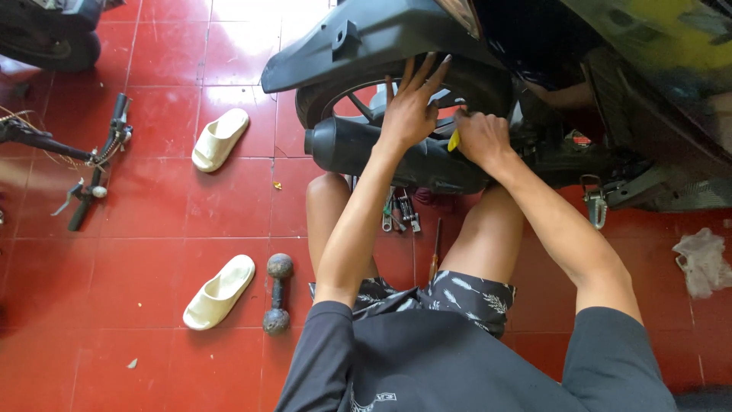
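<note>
Leftmost, I note the black exhaust (358, 149) lying lengthwise left to right under the rear wheel (347, 99). My left hand (412, 107) rests splayed on it; my right hand (479, 137), just beside, pinches a yellow tool (454, 140).

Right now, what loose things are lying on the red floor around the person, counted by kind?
Cream slippers: 2
Dumbbell: 1
Handlebar with wires: 1
Screwdriver: 1
Bunch of small tools between the knees: 1, too tangled to count singly
Crumpled plastic bag: 1
Total: 7
</note>
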